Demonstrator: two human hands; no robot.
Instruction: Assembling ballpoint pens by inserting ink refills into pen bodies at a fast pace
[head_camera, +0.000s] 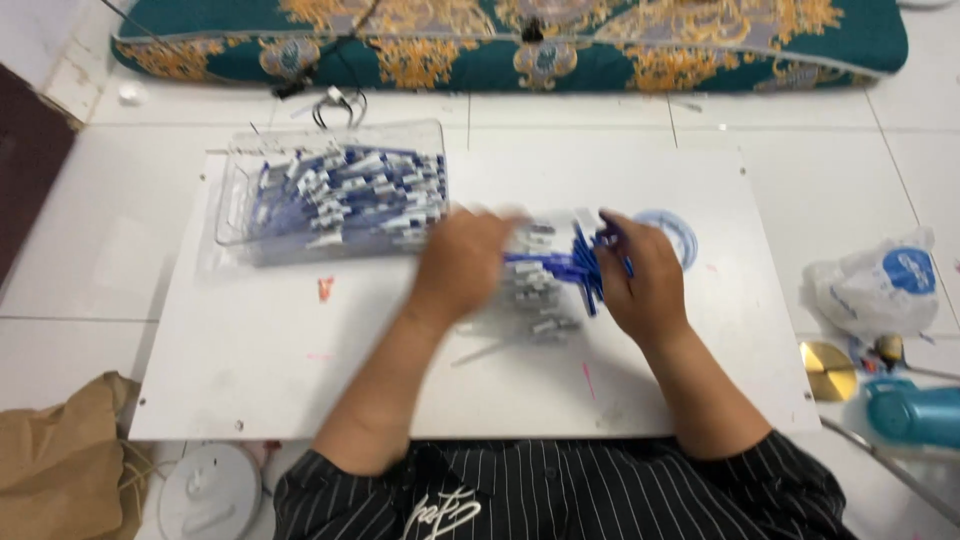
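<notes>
On a white board laid over pale floor tiles, my left hand and right hand close on a bundle of blue-and-white plastic pens, squaring it; clear plastic box of pens alongside.

Patterned teal cushion at top; brown paper bag lower left; teal bottle right.

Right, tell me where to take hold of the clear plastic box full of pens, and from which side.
Grip the clear plastic box by its two short end walls, coming down from above. It lies lengthwise on the white board with its top open, and the pens heaped inside spill over its right end, so the left wall is the cleaner hold.
</notes>
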